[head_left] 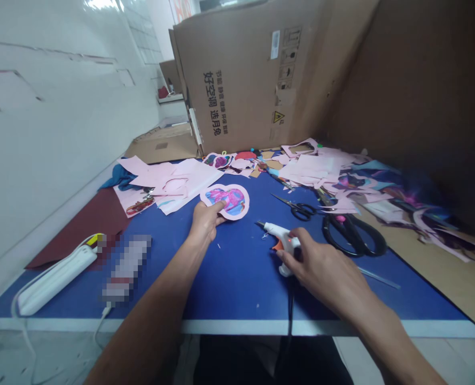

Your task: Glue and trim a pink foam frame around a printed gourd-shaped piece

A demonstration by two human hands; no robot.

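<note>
Between the thumb and fingers of my left hand (205, 218) is a rounded pink-edged cutout (240, 208) with a blue and magenta patterned middle, raised a little above the blue table. My right hand (321, 264) is closed round the back of a white hot glue gun (278, 231) with an orange trigger. Its nozzle points left toward the cutout, apart from it, and a small red light glows on its body. A dark cord hangs from the gun over the table's front edge. Small scissors (299, 210) and large black-handled scissors (355, 235) lie beyond my right hand.
Pink sheets (181, 179) and a maroon sheet (77, 230) lie at left. Paper and fabric scraps (317, 168) pile along the back and right. A white power strip (56, 280), a blurred-out device (127, 267) and a clear stick (379, 278) rest nearby. Large cardboard (245, 69) walls the back.
</note>
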